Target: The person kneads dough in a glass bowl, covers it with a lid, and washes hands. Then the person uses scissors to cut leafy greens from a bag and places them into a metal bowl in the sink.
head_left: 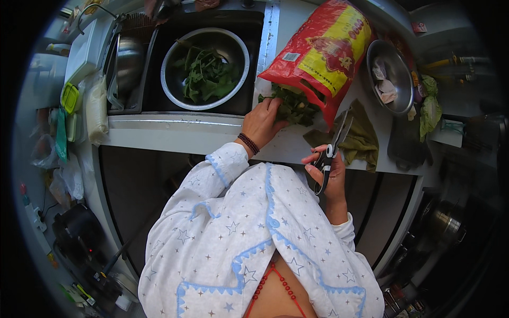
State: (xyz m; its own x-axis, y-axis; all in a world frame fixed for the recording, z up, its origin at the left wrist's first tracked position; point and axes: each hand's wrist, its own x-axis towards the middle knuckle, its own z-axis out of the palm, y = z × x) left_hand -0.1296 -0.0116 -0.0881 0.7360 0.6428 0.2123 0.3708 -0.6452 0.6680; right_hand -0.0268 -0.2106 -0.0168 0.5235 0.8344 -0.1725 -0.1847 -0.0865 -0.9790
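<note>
My left hand (260, 124), with a dark bead bracelet at the wrist, rests at the near edge of a heap of leafy greens (297, 108). Its fingertips are among the leaves, so I cannot tell whether they grip any. The greens lie at the mouth of a red and yellow plastic bag (318, 47) on the counter. In my right hand (337, 175) is a pair of scissors (329, 153) with black and white handles, blades pointing away from me and slightly apart. More leafy greens (208, 75) sit in a metal bowl (166, 85) in the sink.
The bowl stands in a dark sink (153, 101) at the left. A green cloth (361, 139) lies right of the scissors. Behind it are a metal bowl (403, 75) with pale pieces inside, a dark board (405, 145) and green leafy vegetables (430, 115).
</note>
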